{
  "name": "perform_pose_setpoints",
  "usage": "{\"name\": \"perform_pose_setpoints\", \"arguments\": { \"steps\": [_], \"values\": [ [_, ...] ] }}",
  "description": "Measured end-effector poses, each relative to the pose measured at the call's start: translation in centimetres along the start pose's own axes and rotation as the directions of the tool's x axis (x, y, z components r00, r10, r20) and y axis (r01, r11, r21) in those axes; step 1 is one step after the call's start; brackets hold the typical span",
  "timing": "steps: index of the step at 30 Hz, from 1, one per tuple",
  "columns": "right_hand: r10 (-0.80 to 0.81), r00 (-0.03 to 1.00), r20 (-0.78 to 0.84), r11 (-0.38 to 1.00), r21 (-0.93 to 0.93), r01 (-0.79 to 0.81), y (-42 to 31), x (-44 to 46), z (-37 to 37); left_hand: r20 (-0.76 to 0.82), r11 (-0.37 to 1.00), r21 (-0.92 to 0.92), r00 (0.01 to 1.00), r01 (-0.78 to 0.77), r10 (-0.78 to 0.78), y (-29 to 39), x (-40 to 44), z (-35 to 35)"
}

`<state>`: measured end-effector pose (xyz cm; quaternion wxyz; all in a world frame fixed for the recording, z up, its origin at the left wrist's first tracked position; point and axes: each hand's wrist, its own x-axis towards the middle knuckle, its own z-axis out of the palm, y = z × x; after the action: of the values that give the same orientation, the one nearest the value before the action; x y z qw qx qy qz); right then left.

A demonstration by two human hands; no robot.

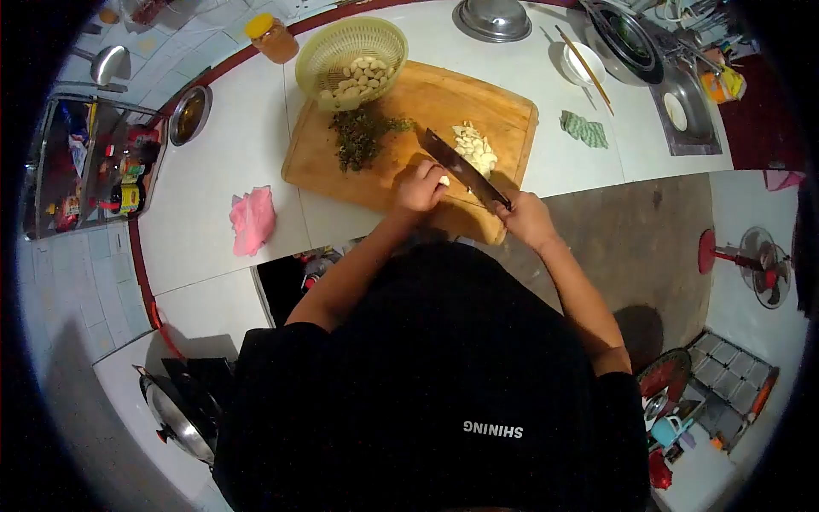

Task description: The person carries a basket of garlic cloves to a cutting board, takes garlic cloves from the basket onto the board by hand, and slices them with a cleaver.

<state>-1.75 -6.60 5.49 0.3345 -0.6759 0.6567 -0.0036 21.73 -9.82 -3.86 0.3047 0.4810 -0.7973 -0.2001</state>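
My right hand (527, 220) is closed round the handle of a cleaver (463, 167), whose dark blade slants over the wooden cutting board (499, 98). Just left of the blade, my left hand (417, 188) pinches a small pale garlic clove (444, 181) against the board. Cut garlic (474, 147) lies heaped on the blade's far side. Chopped dark green herbs (358, 141) are spread over the board's left part. At the board's back left corner, a yellow-green plastic basket (311, 55) holds several whole pale cloves (363, 77).
A pink cloth (253, 220) lies left of the board, near a metal bowl (189, 115) and a yellow-lidded jar (271, 38). Rightward are a green cloth (583, 130), a white bowl (576, 68) with chopsticks (589, 72), and a sink (699, 141). An upturned metal bowl (492, 17) stands behind.
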Motion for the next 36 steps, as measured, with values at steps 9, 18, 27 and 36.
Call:
{"name": "perform_pose_setpoints", "arguments": {
  "steps": [9,18,27,36],
  "values": [
    [-0.083,0.995,-0.064,0.99,-0.119,0.074,-2.1,0.0,1.0,-0.096,0.991,0.129,0.994,-0.034,0.047,-0.3,-0.4,0.4],
    [-0.066,0.998,-0.005,0.991,-0.121,0.065,-2.4,-0.1,0.0,-0.169,0.987,0.156,0.983,-0.04,0.067,-0.3,-0.7,0.8],
    [-0.042,0.998,-0.04,0.998,-0.047,0.041,-3.8,-0.6,-0.2,-0.123,0.985,0.168,0.991,-0.037,0.058,-1.1,-1.2,1.0],
    [-0.054,0.997,-0.053,0.998,-0.038,0.052,-3.9,0.1,0.2,-0.18,0.982,0.152,0.974,-0.109,0.136,-1.8,-0.9,1.2]
  ]
}}
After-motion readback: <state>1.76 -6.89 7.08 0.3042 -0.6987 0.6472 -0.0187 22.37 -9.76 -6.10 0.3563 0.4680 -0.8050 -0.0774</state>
